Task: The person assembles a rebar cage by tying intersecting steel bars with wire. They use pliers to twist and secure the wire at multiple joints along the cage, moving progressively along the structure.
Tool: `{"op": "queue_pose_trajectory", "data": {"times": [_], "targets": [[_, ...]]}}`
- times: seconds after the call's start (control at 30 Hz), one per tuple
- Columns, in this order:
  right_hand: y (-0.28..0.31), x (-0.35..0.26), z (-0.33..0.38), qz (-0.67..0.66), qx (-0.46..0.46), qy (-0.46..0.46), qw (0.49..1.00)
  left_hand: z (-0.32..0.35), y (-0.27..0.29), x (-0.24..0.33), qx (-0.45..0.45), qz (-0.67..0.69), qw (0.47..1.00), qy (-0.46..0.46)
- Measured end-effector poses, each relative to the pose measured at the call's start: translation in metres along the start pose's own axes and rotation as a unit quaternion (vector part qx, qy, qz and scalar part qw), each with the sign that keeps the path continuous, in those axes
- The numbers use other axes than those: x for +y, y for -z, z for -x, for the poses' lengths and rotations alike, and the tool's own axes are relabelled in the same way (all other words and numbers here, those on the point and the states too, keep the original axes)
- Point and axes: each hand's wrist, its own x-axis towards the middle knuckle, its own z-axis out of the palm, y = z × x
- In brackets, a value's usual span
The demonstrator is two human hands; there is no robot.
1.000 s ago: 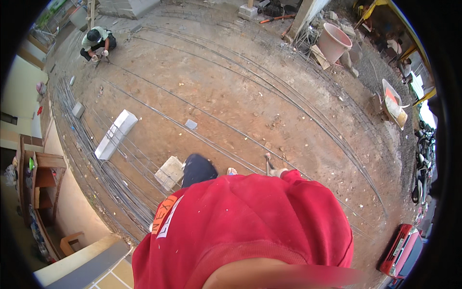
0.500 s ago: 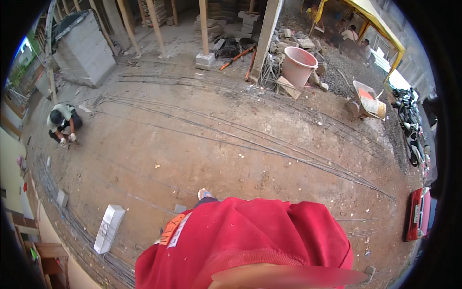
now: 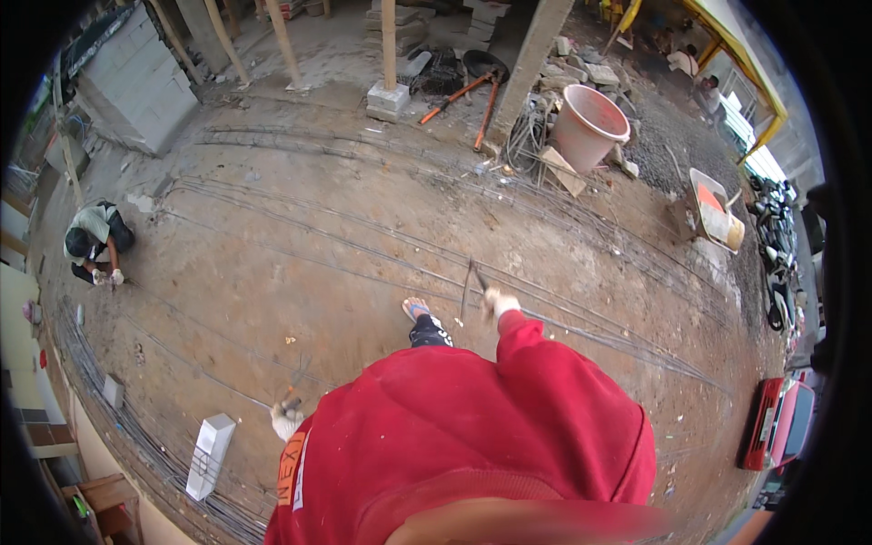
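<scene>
My right hand [image 3: 501, 304], in a pale work glove, is closed round one leg of a dark two-legged tool [image 3: 476, 275], perhaps pincers. The tool's legs spread from a joint at its top, above the long steel rebars [image 3: 409, 263] on the dirt. At lower left, my gloved left hand [image 3: 285, 422] is closed round a tool with an orange-brown handle [image 3: 290, 394] and a thin grey end; its exact kind is unclear. Beside that hand runs a thin rebar [image 3: 218, 381]. My foot [image 3: 416, 309], in a sandal, stands on the ground between my hands.
A co-worker [image 3: 95, 238] squats at far left. A pale block [image 3: 211, 454] lies near more rebars at lower left. Ahead stand posts [image 3: 388, 54], a large pink tub [image 3: 589, 129] and rubble; a wheelbarrow [image 3: 708, 211], motorbikes [image 3: 772, 245] and a red car [image 3: 772, 422] are rightward.
Both my gloved hands, with tools in them, have come into view, the right one reaching forward over the rebars. My foot shows further forward, and the view has shifted. The co-worker is bent lower.
</scene>
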Motion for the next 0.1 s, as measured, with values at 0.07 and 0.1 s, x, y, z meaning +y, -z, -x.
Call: {"op": "queue_pose_trajectory", "data": {"times": [0.07,0.1], "targets": [[0.075,-0.065,-0.065,-0.218,0.080,0.037,0.972,-0.018,0.008,-0.021,-0.020,0.163,0.981,0.102],[0.120,-0.099,-0.096,-0.363,0.106,0.051,0.924,-0.036,0.007,-0.019,-0.014,0.157,0.983,0.099]]}}
